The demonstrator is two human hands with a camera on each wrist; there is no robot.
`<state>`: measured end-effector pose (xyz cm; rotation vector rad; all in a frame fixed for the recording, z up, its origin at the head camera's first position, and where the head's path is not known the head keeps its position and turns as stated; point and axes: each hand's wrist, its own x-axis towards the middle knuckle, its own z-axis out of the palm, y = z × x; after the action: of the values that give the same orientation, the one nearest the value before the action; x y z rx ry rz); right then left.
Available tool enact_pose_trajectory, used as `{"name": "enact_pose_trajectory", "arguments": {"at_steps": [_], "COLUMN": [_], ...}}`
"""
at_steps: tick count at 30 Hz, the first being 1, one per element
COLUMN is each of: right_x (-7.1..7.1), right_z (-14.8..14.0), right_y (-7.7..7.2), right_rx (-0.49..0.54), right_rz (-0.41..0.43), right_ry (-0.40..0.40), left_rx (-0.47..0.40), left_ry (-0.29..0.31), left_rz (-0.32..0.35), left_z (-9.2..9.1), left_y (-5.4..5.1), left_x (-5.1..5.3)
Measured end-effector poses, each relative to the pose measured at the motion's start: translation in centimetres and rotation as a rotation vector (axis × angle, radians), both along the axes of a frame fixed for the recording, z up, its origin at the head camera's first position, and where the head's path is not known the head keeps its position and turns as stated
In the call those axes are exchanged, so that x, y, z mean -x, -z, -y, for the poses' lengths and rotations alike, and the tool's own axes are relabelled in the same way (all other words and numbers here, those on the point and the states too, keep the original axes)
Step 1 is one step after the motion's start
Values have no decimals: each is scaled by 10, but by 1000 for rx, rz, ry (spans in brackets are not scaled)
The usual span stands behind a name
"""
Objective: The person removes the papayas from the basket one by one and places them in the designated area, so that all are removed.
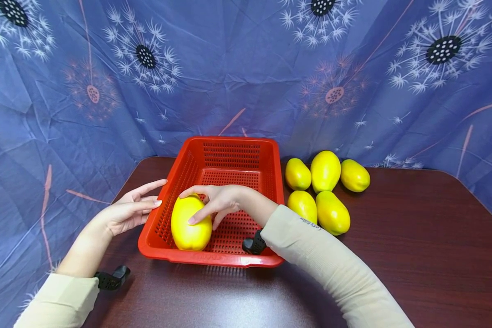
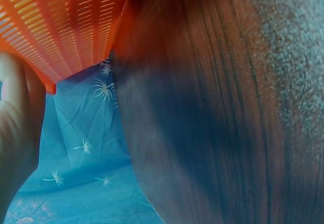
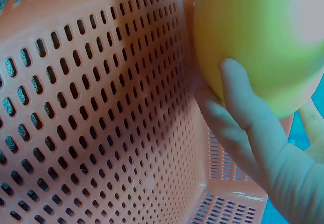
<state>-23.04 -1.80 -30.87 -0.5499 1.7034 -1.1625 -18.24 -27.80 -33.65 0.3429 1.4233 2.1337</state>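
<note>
A large yellow mango [image 1: 191, 223] sits in the front left part of a red perforated plastic basket [image 1: 209, 258]. My right hand [image 1: 217, 202] holds this mango from above and from its right side, with thumb and fingers spread around it. The right wrist view shows the fingers [image 3: 243, 107] against the smooth skin of the mango [image 3: 253, 37]. At the basket's left rim is my left hand [image 1: 129, 212], its fingers extended and touching the edge. Only part of the left hand [image 2: 17, 118] shows beside the basket wall [image 2: 76, 27] in the left wrist view.
Several yellow mangoes [image 1: 325, 171] lie grouped on the dark wooden table [image 1: 414, 237], just right of the basket. Behind the table hangs a blue curtain [image 1: 238, 68] with a dandelion print. Black wrist devices [image 1: 112, 278] are on both forearms.
</note>
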Motion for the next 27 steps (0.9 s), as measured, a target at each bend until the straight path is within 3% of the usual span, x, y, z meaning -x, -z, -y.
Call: {"name": "enact_pose_trajectory", "arguments": {"at_steps": [9, 27], "right_x": [-2, 2], "right_z": [-4, -23], "right_y": [-7, -20], "right_rx": [30, 111], "right_rz": [-7, 10], "right_ry": [-3, 29], "left_rx": [19, -22], "left_ry": [-10, 9], "left_rz": [-4, -3], "left_z": [-1, 0], "left_y": [-2, 1], "left_x": [-1, 1]}}
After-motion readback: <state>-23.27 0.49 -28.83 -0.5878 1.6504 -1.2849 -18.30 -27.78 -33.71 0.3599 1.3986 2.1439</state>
